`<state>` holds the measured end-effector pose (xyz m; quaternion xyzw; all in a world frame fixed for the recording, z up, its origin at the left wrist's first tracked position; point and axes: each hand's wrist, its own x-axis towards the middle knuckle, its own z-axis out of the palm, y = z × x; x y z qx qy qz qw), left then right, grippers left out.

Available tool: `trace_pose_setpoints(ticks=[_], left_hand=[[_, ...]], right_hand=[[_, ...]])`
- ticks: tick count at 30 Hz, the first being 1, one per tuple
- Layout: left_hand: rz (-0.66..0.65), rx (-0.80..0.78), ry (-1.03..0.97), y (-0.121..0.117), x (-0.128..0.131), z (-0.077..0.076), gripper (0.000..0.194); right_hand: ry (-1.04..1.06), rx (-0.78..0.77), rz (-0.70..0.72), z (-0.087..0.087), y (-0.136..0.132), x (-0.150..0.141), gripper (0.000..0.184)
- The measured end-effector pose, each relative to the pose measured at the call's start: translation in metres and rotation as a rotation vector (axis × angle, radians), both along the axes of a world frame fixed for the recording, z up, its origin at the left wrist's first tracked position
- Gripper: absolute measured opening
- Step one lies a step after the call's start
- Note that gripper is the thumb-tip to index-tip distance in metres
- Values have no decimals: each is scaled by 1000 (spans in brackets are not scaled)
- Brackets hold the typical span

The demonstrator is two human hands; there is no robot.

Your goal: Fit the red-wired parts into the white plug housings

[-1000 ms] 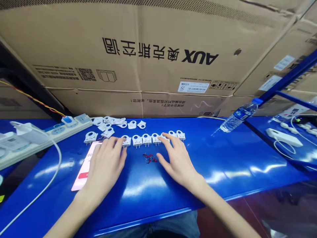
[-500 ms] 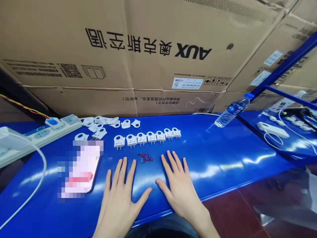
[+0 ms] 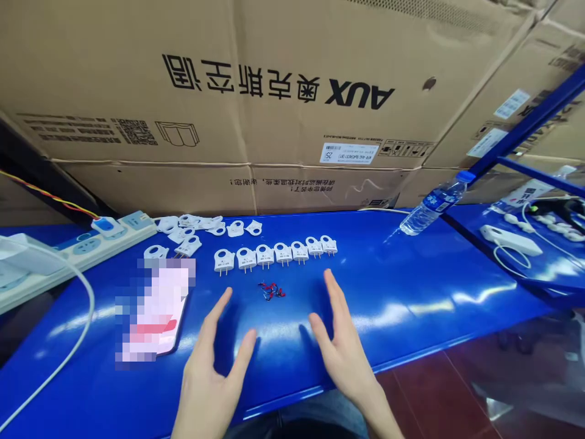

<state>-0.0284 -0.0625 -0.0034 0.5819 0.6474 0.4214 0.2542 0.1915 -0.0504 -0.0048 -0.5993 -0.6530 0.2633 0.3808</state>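
Note:
My left hand (image 3: 217, 360) is turned on its side above the blue table (image 3: 439, 274), fingers and thumb apart, holding nothing. Likewise empty, my right hand (image 3: 340, 335) faces it with thumb and fingers spread. Between and beyond them lies a small pile of red and black wire pieces (image 3: 273, 291). Behind that pile runs a row of several white two-pin plugs with ring-shaped tops, among them one plug (image 3: 223, 262) at the left end and one (image 3: 328, 245) at the right end. Neither hand touches these things.
More white ring-topped pieces (image 3: 183, 228) lie heaped at the back left beside a power strip (image 3: 91, 250). A phone (image 3: 159, 311), partly pixelated, is left of my left hand. A water bottle (image 3: 434, 204) stands before the cardboard boxes (image 3: 274, 134). A white cable (image 3: 77, 329) loops at far left.
Both hands lay flat, palms down, on the table; now they have lifted and turned inward onto their sides. The view has shifted slightly. The plugs and wires stay put.

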Motion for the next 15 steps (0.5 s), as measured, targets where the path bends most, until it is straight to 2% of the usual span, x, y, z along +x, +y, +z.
trace_pose_setpoints(ticks=[3, 6, 10, 15], left_hand=[[41, 24, -522, -4, 4, 14, 54], [-28, -14, -799, -4, 8, 17, 58], [-72, -45, -768, -3, 15, 10, 64], [-21, -75, -769, -1, 24, 9, 69]], right_hand=[[477, 48, -176, 6, -1, -5, 58], [734, 23, -118, 7, 2, -10, 64], [796, -19, 13, 2, 10, -13, 72], [759, -86, 75, -5, 13, -14, 74]])
